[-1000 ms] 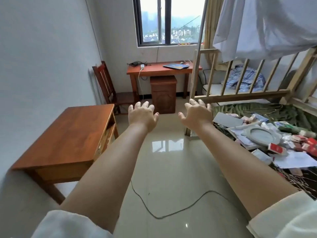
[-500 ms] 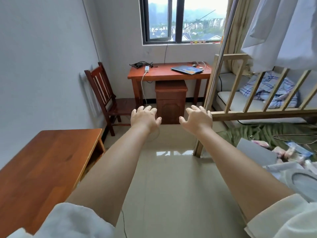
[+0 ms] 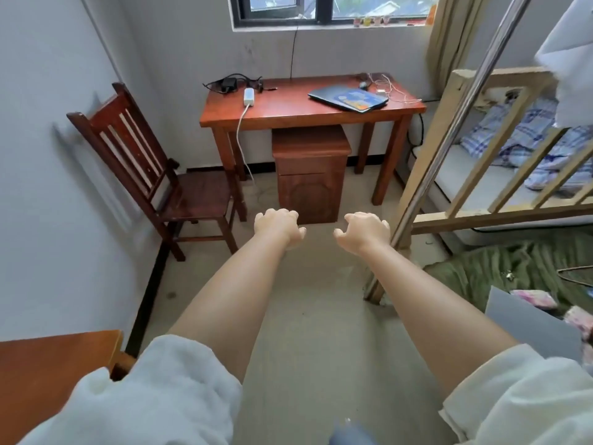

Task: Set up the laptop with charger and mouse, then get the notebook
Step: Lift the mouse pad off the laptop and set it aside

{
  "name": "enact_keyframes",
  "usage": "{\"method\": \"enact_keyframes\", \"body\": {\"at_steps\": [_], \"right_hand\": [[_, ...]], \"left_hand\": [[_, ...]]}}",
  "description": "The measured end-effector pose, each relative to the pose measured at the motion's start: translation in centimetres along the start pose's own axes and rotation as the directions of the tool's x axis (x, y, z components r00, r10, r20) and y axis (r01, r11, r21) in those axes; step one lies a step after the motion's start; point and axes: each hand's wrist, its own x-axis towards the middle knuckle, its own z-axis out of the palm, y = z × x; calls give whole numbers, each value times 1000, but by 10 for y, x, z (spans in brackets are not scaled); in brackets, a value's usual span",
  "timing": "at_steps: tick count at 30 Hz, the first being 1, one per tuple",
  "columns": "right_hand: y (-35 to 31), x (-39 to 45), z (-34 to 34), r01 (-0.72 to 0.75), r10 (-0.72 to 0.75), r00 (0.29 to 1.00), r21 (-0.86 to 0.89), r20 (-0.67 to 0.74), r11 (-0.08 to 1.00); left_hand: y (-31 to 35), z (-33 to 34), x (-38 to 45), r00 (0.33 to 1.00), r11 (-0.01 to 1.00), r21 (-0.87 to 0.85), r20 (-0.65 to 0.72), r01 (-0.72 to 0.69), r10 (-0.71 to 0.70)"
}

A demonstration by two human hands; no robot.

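Observation:
A closed dark laptop [image 3: 324, 95] lies on the right half of the red wooden desk [image 3: 288, 112] under the window, with a blue notebook [image 3: 361, 99] resting on its lid. A black charger with tangled cable [image 3: 229, 82] sits at the desk's back left corner, beside a white power strip [image 3: 248, 97]. A small dark object, maybe a mouse [image 3: 363, 85], lies behind the laptop among thin wires. My left hand [image 3: 279, 227] and my right hand [image 3: 362, 231] are stretched forward over the floor, fingers curled loosely downward, holding nothing, well short of the desk.
A brown cabinet [image 3: 309, 175] stands under the desk. A wooden chair [image 3: 160, 175] stands against the left wall. A metal pole [image 3: 449, 133] and a wooden bed frame [image 3: 500, 216] are on the right. A second table corner [image 3: 48, 374] is at lower left. Clutter lies on a green blanket [image 3: 500, 274].
The view has advanced toward the desk, which now looks larger and nearer. Both hands stay extended and empty, and their fingers have curled downward.

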Motion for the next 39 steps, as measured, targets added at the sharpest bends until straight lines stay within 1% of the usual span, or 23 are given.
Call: {"method": "enact_keyframes", "body": {"at_steps": [2,5,8,12,18,20,23,28,32,36,39], "right_hand": [[3,47,12,-16,17,999,-12,37,1000],[8,130,23,-35,36,998,-21,54,999],[11,224,24,-33,34,998,-16,46,999],[18,343,16,-24,25,996,-8,81,1000],[15,494,6,3,0,996,-38,91,999],[10,544,4,10,-7,997,-41,74,999],[5,625,-3,-8,8,1000,-37,9,999],[9,753,-21,-117,116,993,-30,-34,993],[20,837,-35,-151,150,988,-9,-32,989],[50,916,-45,-198,198,979,10,-47,980],[77,977,-46,-206,206,979,10,-1,979]], "left_hand": [[-3,8,47,999,1000,2,54,2,-2],[-9,12,127,996,1000,-6,85,19,-18],[-14,0,216,995,998,-30,76,59,-57],[-15,-27,327,992,993,-49,76,109,-105],[-17,-63,470,992,993,-36,63,111,-109],[-19,-73,521,992,994,-23,61,109,-107],[-20,-91,605,996,996,-25,34,80,-79],[-18,-122,741,1000,1000,5,29,-5,4],[-6,-145,837,998,998,17,37,-59,59],[20,-153,921,992,994,30,71,-107,104],[39,-150,975,989,993,7,92,-118,117]]}}
